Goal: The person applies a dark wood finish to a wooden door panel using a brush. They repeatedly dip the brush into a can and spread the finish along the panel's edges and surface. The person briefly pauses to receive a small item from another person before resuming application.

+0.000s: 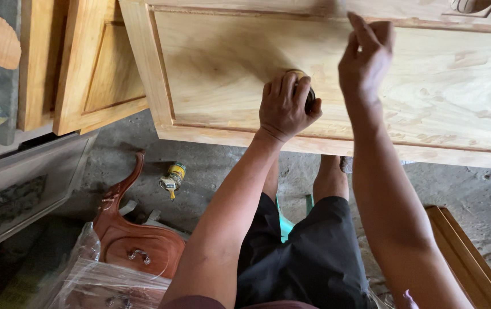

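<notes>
A large pale wooden panel door (445, 86) with a raised frame lies across in front of me. My left hand (284, 106) presses a small round tin or pad (307, 91) against the panel's recessed face, fingers wrapped over it. My right hand (365, 54) rests higher on the panel with the fingers loosely spread, the index finger touching the upper moulding. Nothing shows in the right hand. My knees in dark shorts (308, 257) are below.
A second wooden panel door (99, 68) leans at the left. A small yellow bottle (172, 178) lies on the concrete floor. A reddish carved furniture piece (131, 240) with plastic wrap sits lower left. A wooden frame (468, 257) lies at the lower right.
</notes>
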